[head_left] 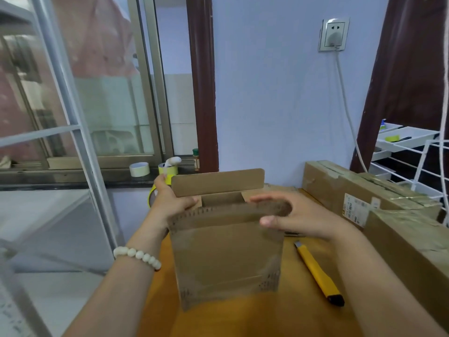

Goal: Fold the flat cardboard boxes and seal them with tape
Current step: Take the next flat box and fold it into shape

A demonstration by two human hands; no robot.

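A small brown cardboard box (227,261) stands upright on the wooden table (267,312), its top open and its far flap (217,182) raised. My left hand (173,203) grips the box's upper left corner, thumb inside the opening. My right hand (298,215) lies with straight fingers over the near top flap at the right, thumb on the front face. A yellow tape roll (152,194) sits behind my left hand, mostly hidden.
A yellow utility knife (318,273) lies on the table right of the box. Large taped cartons (364,198) stand at the right. On the windowsill rest a white tape roll (139,169), a yellow roll (168,169) and a small jar (196,160). A white wire rack (418,164) stands far right.
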